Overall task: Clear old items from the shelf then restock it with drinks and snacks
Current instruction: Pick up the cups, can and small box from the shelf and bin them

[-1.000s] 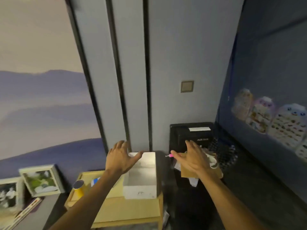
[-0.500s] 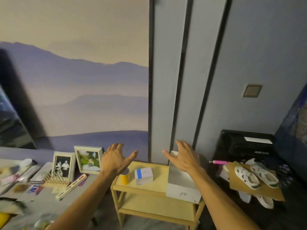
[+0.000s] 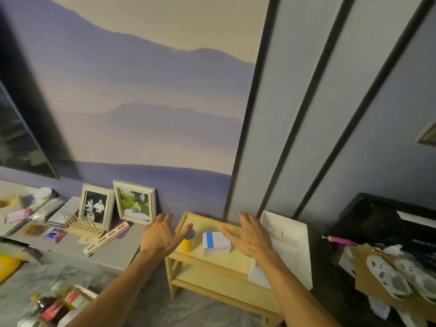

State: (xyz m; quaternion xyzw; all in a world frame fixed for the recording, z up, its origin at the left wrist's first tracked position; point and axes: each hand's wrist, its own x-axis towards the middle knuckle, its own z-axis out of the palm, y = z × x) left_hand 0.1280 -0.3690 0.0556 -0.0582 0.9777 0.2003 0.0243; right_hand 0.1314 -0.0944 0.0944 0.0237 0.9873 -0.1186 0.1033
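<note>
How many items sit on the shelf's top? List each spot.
3: yellow canister at the left end, blue-and-white box mid-shelf, large white box at the right. The left hand and right hand may hide more.

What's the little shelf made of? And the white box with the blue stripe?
The shelf looks like pale matte wood: flat boards and square legs, though no grain shows. The box is probably thin cardboard: matte white, crisp folded edges, printed stripe.

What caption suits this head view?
Left hand and right hand, both open, reach toward a yellow container and white box on the wooden shelf.
</note>
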